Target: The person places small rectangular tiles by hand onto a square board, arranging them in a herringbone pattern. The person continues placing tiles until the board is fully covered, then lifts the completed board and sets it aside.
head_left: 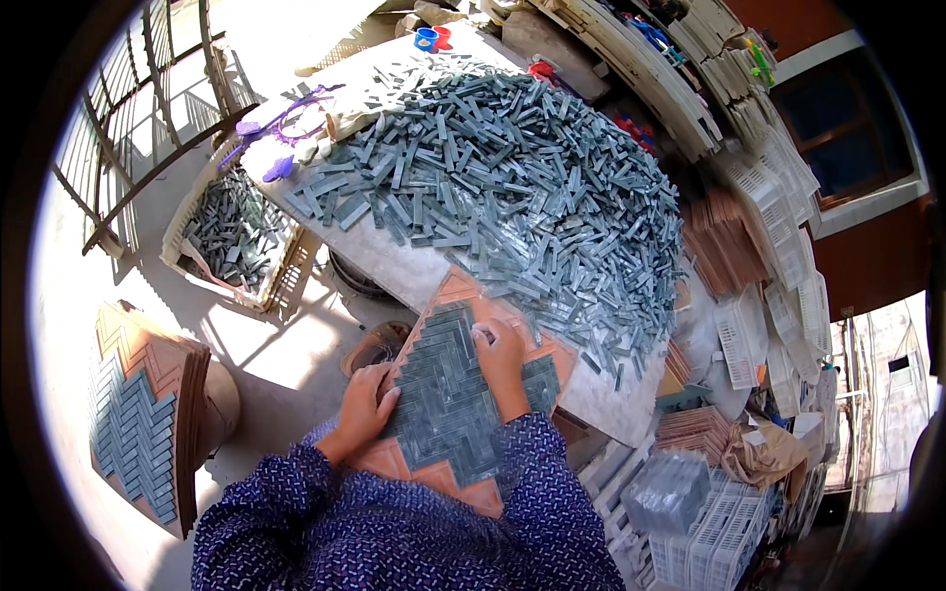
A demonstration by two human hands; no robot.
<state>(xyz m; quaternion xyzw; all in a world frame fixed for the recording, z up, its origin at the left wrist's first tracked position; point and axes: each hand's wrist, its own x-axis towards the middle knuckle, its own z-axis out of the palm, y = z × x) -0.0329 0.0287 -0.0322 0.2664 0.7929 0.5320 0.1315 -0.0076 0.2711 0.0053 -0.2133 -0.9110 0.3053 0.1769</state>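
Observation:
An orange template tray [456, 286] leans between my body and the table, its zigzag recesses largely filled with grey-green stone strips [443, 394] in a herringbone pattern. My left hand [363, 412] grips the tray's left edge, thumb lying toward the strips. Over the upper part of the pattern is my right hand [505, 366], fingers curled and pressed together against the strips; whatever they pinch is hidden. Beyond the tray, a broad heap of loose grey-green stone strips [532, 177] covers much of the table [379, 266].
A cream plastic crate [182, 222] of strips stands left of the table. Nearer, a stack of orange trays [187, 394] has a filled one on top. White crates [714, 532], more orange trays [724, 236] and a brown bag [769, 448] crowd the right. Purple scissors-like handles [279, 168] lie at the table's far left.

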